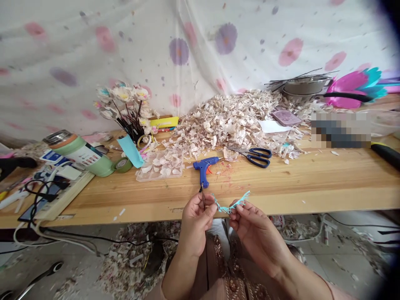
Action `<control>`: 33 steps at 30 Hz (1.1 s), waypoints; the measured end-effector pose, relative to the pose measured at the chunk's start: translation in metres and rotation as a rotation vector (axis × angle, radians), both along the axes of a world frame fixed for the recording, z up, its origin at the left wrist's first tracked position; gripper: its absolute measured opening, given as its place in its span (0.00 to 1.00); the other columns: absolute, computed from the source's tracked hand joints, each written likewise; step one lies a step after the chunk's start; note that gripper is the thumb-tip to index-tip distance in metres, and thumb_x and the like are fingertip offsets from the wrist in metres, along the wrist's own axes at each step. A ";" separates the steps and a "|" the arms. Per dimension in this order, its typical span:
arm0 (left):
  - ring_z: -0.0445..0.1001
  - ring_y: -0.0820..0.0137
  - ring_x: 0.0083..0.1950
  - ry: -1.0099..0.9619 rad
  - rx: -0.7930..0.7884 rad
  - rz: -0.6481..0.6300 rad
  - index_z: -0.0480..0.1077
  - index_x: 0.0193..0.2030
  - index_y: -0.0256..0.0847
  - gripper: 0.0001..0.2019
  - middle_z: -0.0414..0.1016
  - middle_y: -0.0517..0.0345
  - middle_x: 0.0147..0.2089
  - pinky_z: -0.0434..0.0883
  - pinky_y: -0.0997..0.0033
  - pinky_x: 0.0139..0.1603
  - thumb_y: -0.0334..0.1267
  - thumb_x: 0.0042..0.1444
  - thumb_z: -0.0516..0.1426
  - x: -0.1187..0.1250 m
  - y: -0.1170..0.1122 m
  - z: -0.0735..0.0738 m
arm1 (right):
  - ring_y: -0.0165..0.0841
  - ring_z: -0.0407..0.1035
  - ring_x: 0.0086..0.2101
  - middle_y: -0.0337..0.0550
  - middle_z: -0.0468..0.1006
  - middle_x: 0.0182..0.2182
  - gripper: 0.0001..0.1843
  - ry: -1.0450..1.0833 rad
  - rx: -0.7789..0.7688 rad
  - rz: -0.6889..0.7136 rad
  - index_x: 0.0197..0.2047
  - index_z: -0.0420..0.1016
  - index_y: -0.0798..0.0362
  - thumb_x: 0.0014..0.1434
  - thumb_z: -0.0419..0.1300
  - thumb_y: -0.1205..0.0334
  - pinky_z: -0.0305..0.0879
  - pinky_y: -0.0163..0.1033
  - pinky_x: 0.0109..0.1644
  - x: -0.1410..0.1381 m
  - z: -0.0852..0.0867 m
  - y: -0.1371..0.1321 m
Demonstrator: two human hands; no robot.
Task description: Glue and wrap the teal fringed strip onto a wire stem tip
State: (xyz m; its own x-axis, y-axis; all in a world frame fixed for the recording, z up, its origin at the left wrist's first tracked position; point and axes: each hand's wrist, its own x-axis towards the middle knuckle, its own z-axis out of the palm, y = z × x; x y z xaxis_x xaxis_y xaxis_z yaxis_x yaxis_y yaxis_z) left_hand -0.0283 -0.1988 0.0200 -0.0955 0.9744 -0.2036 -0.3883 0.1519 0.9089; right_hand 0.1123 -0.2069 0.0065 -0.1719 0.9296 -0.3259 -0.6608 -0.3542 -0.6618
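Observation:
Between my two hands, just over the table's front edge, hangs a fringed turquoise paper strip [224, 209], sagging in the middle. My left hand [198, 221] is closed on a thin dark stick [203, 198] that stands roughly upright, with one end of the strip at its fingertips. My right hand [254, 229] pinches the strip near its other end, which sticks out past the fingers. A blue glue gun [204, 170] with an orange trigger lies just beyond my left hand. Dark-handled scissors [258, 156] rest farther back on the right.
A large heap of pale shell-like flakes [228, 121] covers the back. A clear compartment tray [161, 164] holds more flakes. Left stand paper flowers [125, 96], a tilted green flask [81, 154] and a power strip [68, 191] with cables. Metal bowls [304, 86] sit back right.

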 end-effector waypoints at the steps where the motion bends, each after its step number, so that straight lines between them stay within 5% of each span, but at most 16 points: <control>1: 0.50 0.85 0.19 0.020 0.007 0.008 0.70 0.36 0.37 0.17 0.68 0.63 0.31 0.47 0.82 0.16 0.41 0.42 0.69 -0.001 -0.001 -0.001 | 0.32 0.68 0.32 0.39 0.72 0.31 0.10 -0.032 0.025 -0.006 0.33 0.72 0.50 0.51 0.68 0.57 0.66 0.38 0.37 0.001 -0.003 -0.001; 8: 0.68 0.75 0.30 0.262 0.146 0.087 0.71 0.38 0.40 0.11 0.73 0.59 0.32 0.63 0.78 0.29 0.40 0.51 0.65 -0.005 -0.015 -0.002 | 0.42 0.58 0.55 0.48 0.64 0.53 0.23 -0.697 0.495 -0.508 0.55 0.63 0.44 0.58 0.63 0.56 0.55 0.48 0.59 0.006 -0.004 -0.008; 13: 0.69 0.72 0.30 0.364 0.157 -0.001 0.71 0.37 0.40 0.09 0.73 0.59 0.30 0.65 0.75 0.32 0.41 0.53 0.64 0.000 -0.020 0.005 | 0.41 0.65 0.48 0.45 0.71 0.44 0.08 -0.900 0.746 -0.126 0.44 0.72 0.46 0.61 0.61 0.57 0.60 0.45 0.52 0.001 0.008 -0.007; 17: 0.71 0.71 0.31 0.362 0.156 -0.055 0.71 0.38 0.40 0.10 0.75 0.57 0.31 0.66 0.73 0.33 0.40 0.53 0.64 0.001 -0.021 0.003 | 0.37 0.67 0.37 0.42 0.73 0.32 0.07 -0.841 0.678 -0.096 0.32 0.73 0.49 0.61 0.60 0.56 0.62 0.40 0.42 -0.004 0.010 -0.001; 23: 0.73 0.69 0.34 0.314 0.150 -0.099 0.73 0.39 0.39 0.11 0.75 0.56 0.32 0.68 0.72 0.36 0.44 0.54 0.63 -0.005 -0.021 -0.006 | 0.32 0.64 0.29 0.38 0.71 0.26 0.14 -0.739 0.530 0.054 0.29 0.69 0.51 0.62 0.57 0.51 0.59 0.36 0.33 0.001 0.013 0.002; 33: 0.68 0.72 0.28 0.396 0.126 -0.146 0.74 0.31 0.38 0.11 0.73 0.58 0.27 0.63 0.74 0.28 0.44 0.56 0.61 -0.003 -0.018 -0.006 | 0.32 0.65 0.29 0.39 0.72 0.26 0.12 -0.970 0.632 0.265 0.29 0.69 0.51 0.64 0.53 0.58 0.60 0.36 0.33 0.006 0.019 0.000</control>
State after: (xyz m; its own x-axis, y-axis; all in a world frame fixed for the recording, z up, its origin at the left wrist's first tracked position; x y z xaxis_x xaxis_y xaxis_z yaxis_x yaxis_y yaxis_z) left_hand -0.0316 -0.2168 0.0141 -0.0020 0.9983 -0.0576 0.0115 0.0576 0.9983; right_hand 0.1179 -0.2072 0.0255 -0.3174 0.9451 0.0775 0.2580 0.1647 -0.9520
